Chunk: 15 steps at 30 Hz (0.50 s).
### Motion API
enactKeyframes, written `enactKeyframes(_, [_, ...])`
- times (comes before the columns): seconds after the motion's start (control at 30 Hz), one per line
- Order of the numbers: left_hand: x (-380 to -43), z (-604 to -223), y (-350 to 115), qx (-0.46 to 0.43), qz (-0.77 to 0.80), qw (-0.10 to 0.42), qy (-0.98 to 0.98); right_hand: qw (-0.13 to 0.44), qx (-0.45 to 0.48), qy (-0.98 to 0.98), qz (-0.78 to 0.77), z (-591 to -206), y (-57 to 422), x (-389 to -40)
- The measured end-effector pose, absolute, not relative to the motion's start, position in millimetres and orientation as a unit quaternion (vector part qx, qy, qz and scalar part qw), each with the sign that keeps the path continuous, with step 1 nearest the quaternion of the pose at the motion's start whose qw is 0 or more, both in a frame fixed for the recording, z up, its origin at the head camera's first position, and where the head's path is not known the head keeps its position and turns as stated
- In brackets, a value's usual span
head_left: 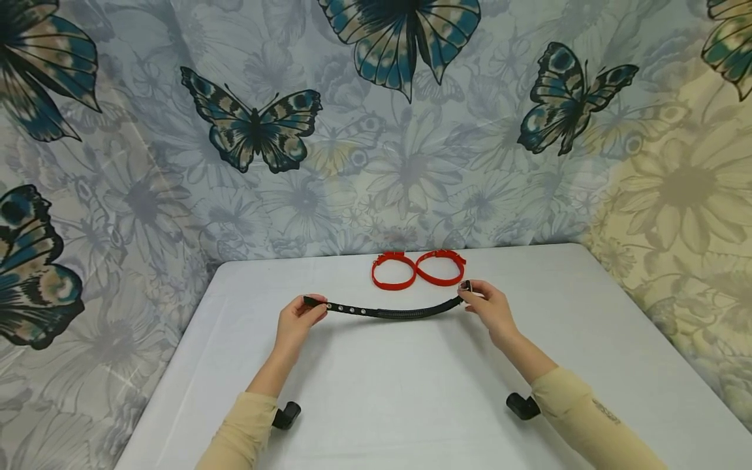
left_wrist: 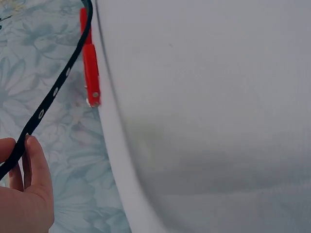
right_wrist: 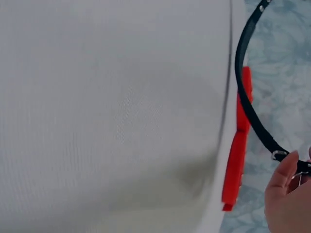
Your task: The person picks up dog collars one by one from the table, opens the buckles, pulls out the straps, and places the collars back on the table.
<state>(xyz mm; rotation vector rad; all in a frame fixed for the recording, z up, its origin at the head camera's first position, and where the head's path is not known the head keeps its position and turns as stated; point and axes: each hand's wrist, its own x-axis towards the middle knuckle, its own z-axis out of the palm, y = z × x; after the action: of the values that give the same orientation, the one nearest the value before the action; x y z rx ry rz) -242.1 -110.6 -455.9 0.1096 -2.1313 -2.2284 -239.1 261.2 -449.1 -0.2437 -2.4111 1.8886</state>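
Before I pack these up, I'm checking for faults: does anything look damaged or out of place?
Nothing stands out: the black collar sags smoothly between left fingers and right fingers, and the two red collars form loops side by side.

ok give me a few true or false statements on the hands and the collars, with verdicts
1. The left hand pinches the black collar near the end with the metal eyelets. True.
2. The right hand is empty. False: it holds the other end of the black collar.
3. The black collar is fastened into a closed loop. False: it is open, stretched between the hands with a slight sag.
4. Two red collars are on the white table, beyond the black one. True.
5. The red collars are laid out as straight strips. False: each forms a loop.
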Motion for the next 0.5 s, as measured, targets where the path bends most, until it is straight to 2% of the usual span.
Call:
enactKeyframes(0.23, [-251,-466,-119,0.058,-0.628,0.029,-0.776,0.023,-0.101,-0.821,0.562,-463,276,-248])
enactKeyframes(0.5, [-256,-476,-132,0.008,-0.463,0.062,-0.884,0.033,-0.094,-0.877,0.470,-471,295,-251])
